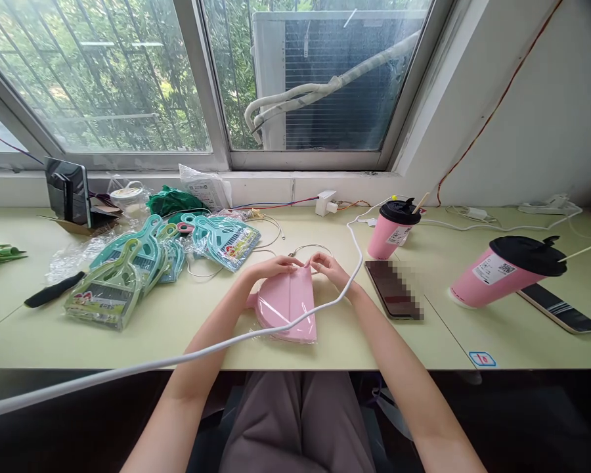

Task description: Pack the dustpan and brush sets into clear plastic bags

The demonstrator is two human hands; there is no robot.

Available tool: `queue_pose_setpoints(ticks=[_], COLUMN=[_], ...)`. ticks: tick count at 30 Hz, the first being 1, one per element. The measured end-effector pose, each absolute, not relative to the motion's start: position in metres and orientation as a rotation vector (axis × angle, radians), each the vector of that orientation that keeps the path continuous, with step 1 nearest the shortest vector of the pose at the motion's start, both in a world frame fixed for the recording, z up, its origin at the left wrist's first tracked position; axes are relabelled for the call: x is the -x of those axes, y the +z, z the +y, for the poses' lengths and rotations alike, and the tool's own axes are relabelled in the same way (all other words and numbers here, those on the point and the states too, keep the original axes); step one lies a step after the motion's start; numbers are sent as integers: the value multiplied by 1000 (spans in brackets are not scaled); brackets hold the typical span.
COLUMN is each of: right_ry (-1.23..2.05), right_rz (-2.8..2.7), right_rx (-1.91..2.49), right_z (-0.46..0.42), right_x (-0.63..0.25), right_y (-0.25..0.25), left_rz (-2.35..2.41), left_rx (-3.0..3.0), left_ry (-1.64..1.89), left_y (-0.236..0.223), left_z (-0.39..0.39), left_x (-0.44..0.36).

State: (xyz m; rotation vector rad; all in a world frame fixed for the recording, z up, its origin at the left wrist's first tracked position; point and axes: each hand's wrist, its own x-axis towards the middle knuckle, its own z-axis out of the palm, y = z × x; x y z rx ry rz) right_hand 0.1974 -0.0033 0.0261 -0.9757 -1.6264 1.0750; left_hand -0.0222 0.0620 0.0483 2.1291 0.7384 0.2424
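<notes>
A small pink dustpan (pixel 285 305) in a clear plastic bag lies on the pale table (pixel 335 341) right in front of me. My left hand (pixel 270 266) pinches the bag's far edge at the left. My right hand (pixel 328 268) pinches the same edge at the right, fingers curled. Both hands meet near the top middle of the dustpan. A white cable (pixel 201 355) runs across the dustpan and over my right wrist.
A heap of packaged teal and green dustpan sets (pixel 142 269) lies to the left, with a black comb-like piece (pixel 54 289). Right of my hands lie a phone (pixel 393 288), two pink lidded cups (pixel 391 230) (pixel 507 270) and another phone (pixel 559 309). Chargers and cables line the window sill.
</notes>
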Motion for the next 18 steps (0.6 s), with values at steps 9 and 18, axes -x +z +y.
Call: queue_pose_setpoints(ticks=[9, 18], right_ry=[377, 215], right_rz=[-2030, -2185], right_rx=[1317, 1265], right_z=[-6, -12], right_x=[-195, -184], right_y=[30, 30], left_rz=[856, 741], left_rx=[-2172, -2188], left_ry=[234, 321], left_y=[41, 36], left_z=[68, 63], left_x=[29, 19])
